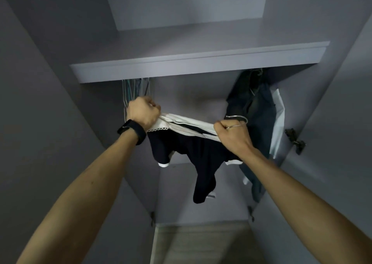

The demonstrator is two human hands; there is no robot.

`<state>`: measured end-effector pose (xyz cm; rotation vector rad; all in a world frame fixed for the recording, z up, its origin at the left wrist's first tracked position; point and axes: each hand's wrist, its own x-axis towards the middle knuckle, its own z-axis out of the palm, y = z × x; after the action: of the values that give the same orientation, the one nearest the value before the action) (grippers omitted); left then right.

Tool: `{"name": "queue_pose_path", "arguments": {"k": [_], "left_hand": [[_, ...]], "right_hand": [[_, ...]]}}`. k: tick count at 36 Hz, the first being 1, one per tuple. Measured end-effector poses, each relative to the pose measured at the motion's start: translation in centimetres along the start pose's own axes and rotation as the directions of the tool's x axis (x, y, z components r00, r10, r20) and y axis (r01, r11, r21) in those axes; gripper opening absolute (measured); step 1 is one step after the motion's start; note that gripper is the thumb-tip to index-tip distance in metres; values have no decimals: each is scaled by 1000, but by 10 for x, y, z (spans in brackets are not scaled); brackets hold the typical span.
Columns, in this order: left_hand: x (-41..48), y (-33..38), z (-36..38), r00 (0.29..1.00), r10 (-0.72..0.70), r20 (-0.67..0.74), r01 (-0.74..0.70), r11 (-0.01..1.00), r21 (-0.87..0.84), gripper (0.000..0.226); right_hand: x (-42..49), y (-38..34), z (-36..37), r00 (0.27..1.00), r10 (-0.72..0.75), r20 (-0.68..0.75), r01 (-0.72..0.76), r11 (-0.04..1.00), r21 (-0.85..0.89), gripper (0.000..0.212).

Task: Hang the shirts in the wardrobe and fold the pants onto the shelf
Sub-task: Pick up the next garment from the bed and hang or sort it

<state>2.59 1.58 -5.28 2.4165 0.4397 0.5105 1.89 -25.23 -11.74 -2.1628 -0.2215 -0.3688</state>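
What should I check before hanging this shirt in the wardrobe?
1. Left hand grips the shirt at its white collar: ok.
2. Right hand grips the other end of the collar and the hanger: ok.
3. Hanger seated inside the shirt: cannot tell, only its hook shows.
4. Free gap between the empty hangers on the left and the hung clothes on the right: ok.
5. Rail in reach: cannot tell, the shelf hides it.
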Motion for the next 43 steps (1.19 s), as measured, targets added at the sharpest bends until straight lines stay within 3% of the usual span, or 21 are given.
{"name": "queue_pose_path", "arguments": {"k": [4,7,10,13,15,18,20,21,23,24,26,28,32,36,40,43], "left_hand": [[-3,-4,5,997,-53,63,55,998,-23,22],[-14,-14,18,973,-72,221,94,991,-91,42],[-30,-26,29,953,-93,289,147,974,-171,54],[-30,-38,31,966,-139,220,180,967,-182,48],[-28,-43,30,964,-169,203,205,964,-170,48],[-29,-41,31,972,-150,180,173,978,-116,53],[-32,-40,30,979,-134,154,148,986,-77,54],[-34,-41,28,980,-139,145,150,986,-70,56],[-36,-45,25,982,-132,134,139,989,-44,55],[-36,-45,24,984,-121,128,126,992,-26,53],[-39,-39,25,989,-94,118,92,996,23,49],[-44,-28,32,992,-53,112,42,994,99,43],[-58,-12,45,996,-26,83,13,987,160,37],[-59,-14,41,999,-36,40,30,992,126,35],[-66,-20,34,999,-23,-28,26,995,100,30],[-74,-22,30,993,99,-68,-88,984,153,31]], "right_hand": [[-4,14,2,1000,4,7,-3,994,-112,45],[-5,25,0,995,81,65,-67,978,-197,47],[-11,36,-7,961,146,236,-118,985,-130,54],[-23,43,-19,870,121,478,-175,982,71,41],[-32,47,-19,862,175,476,-328,908,260,28],[-33,43,-13,875,253,413,-456,719,525,28],[-29,41,-19,805,184,563,-539,623,567,36],[-27,39,-25,736,142,662,-588,619,521,42],[-26,38,-33,588,129,799,-590,744,314,47],[-24,36,-31,570,150,808,-500,844,196,45],[-23,21,-16,667,165,726,-208,978,-32,39],[-29,-3,11,758,78,647,-32,996,-82,35],[-48,-32,64,848,-34,530,44,999,-7,39],[-58,-29,93,942,-62,329,26,993,114,37],[-60,-29,111,952,-89,293,35,982,183,32],[-59,-34,119,956,-95,279,20,966,259,33]]}}
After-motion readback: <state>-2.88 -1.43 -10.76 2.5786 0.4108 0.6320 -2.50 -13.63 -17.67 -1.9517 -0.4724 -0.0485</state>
